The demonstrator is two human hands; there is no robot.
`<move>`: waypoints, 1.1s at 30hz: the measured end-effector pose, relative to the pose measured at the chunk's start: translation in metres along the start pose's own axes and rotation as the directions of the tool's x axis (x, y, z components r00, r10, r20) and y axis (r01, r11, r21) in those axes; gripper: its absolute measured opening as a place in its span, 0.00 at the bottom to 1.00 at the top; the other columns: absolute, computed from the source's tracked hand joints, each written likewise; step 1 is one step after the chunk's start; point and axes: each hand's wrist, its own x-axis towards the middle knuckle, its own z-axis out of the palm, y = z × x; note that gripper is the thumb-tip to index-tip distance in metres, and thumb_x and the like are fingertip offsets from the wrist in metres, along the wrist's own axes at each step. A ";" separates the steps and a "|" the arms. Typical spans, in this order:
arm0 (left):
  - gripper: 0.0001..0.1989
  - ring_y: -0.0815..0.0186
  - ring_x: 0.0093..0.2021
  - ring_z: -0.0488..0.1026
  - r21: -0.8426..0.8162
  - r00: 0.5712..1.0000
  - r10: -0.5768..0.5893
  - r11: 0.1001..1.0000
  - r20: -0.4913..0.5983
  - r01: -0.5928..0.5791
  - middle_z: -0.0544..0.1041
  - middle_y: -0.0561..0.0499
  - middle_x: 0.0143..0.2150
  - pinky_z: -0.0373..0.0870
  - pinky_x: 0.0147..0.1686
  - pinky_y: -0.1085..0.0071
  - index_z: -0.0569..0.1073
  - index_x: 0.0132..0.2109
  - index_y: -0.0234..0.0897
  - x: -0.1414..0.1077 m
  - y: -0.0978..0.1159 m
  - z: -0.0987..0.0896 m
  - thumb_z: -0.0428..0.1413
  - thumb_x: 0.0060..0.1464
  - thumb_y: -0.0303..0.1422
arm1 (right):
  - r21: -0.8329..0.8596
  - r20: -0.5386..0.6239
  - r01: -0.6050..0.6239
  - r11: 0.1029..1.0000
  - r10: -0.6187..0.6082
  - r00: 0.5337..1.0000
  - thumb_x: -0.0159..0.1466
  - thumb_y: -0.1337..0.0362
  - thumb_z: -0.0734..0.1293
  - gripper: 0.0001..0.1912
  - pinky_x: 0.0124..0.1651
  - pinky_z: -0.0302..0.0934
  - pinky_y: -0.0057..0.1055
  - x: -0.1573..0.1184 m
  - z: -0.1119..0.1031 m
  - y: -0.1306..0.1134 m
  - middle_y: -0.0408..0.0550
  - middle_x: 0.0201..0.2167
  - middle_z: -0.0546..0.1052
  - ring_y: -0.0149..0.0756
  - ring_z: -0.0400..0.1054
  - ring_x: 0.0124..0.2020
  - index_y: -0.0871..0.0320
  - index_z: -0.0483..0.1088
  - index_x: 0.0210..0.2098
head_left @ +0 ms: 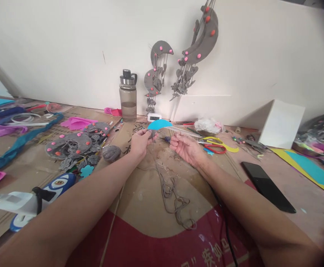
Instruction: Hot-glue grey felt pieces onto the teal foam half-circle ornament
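My left hand [143,142] pinches the left end of a blue crescent-shaped piece [159,124], held a little above the cardboard. Grey yarn [164,185] hangs down from beside those fingers and lies in loose loops on the board. Just right of the crescent is my right hand [186,147], palm partly turned up and fingers curled together. Thin pale strands run from near the crescent's right tip towards this hand. Whatever sits between its fingertips is too small to make out. A ball of grey yarn [111,153] rests left of my left hand.
Scissors [214,148] lie right of my right hand, with a black phone [267,185] nearer. At the back stand a water bottle [128,98] and a small digital display [154,117]. Grey moon ornaments [203,40] hang on the wall; others [72,144] lie left. A black cable [225,222] crosses the front.
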 end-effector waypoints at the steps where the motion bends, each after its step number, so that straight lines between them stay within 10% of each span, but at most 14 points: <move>1: 0.05 0.68 0.30 0.76 -0.003 1.000 -0.001 1.000 0.004 0.001 0.77 0.47 0.30 0.74 0.42 0.65 0.72 0.32 0.28 -0.001 0.000 0.000 0.59 0.46 0.27 | -0.010 0.009 0.003 1.000 -0.003 1.000 0.55 0.64 0.66 0.09 0.30 0.53 0.28 0.000 0.000 0.001 0.38 0.24 0.57 0.28 0.53 0.24 0.55 0.58 0.29; 12: 0.06 0.69 0.30 0.76 0.025 1.000 0.008 1.000 0.027 -0.009 0.77 0.47 0.31 0.74 0.42 0.65 0.73 0.32 0.28 -0.002 0.001 0.001 0.59 0.45 0.27 | -0.338 0.017 0.135 0.931 -0.137 0.990 0.61 0.52 0.59 0.18 0.27 0.51 0.28 0.002 -0.002 0.005 0.37 0.20 0.53 0.29 0.51 0.22 0.54 0.50 0.22; 21: 0.05 0.70 0.29 0.74 0.040 1.000 -0.015 0.999 -0.008 0.015 0.76 0.49 0.29 0.74 0.40 0.67 0.73 0.31 0.29 0.002 0.002 0.000 0.60 0.44 0.27 | -0.922 0.026 0.191 0.336 -0.441 0.897 0.61 0.60 0.60 0.06 0.34 0.54 0.27 0.005 -0.025 -0.022 0.40 0.27 0.65 0.30 0.58 0.28 0.56 0.62 0.32; 28: 0.06 0.69 0.30 0.75 0.032 0.995 0.016 0.999 -0.096 -0.013 0.76 0.50 0.30 0.74 0.41 0.66 0.73 0.31 0.30 0.007 0.003 -0.006 0.60 0.44 0.28 | -0.927 -0.155 -0.182 -0.327 -0.108 0.982 0.63 0.47 0.58 0.23 0.37 0.58 0.35 0.002 -0.034 -0.025 0.59 0.29 0.76 0.43 0.70 0.34 0.60 0.70 0.27; 33: 0.06 0.69 0.30 0.75 0.027 0.992 0.030 0.999 -0.120 -0.027 0.77 0.49 0.30 0.74 0.41 0.66 0.73 0.31 0.30 0.009 0.004 -0.008 0.60 0.44 0.29 | -0.898 -0.270 -0.260 -0.355 -0.023 0.963 0.59 0.53 0.63 0.19 0.35 0.60 0.35 0.000 -0.029 -0.011 0.65 0.39 0.77 0.48 0.73 0.38 0.65 0.73 0.39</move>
